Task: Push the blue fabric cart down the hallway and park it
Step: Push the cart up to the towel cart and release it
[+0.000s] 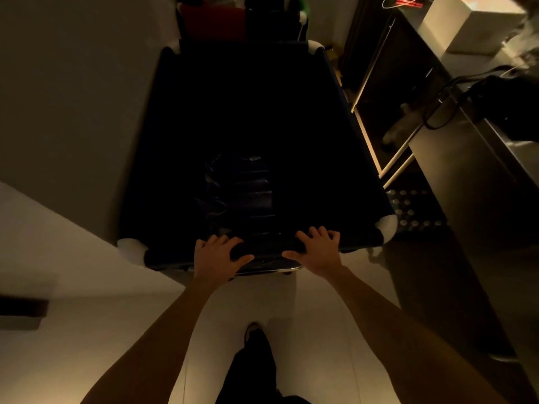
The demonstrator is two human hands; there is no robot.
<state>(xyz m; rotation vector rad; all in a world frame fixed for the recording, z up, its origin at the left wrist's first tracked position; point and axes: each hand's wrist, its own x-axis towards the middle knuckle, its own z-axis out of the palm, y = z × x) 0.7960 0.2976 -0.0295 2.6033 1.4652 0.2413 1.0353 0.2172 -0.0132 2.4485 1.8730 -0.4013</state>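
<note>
The blue fabric cart (pixel 329 118) fills the middle of the dim view, a deep dark bin with white padded corners. A crumpled dark plastic bag (pixel 242 188) lies at its bottom. My left hand (pixel 217 255) and my right hand (pixel 318 249) both grip the cart's near rim, fingers curled over the fabric edge, thumbs underneath. A chrome bar (pixel 271 269) shows just below the rim between my hands.
A wall (pixel 73 97) runs close along the cart's left side. On the right stand a metal shelving unit (pixel 388 121), a steel counter with cables (pixel 455 112) and a white box (pixel 472 24). Another cart with red contents (pixel 215 21) sits ahead. Pale floor (pixel 87 330) lies under my foot (pixel 253 330).
</note>
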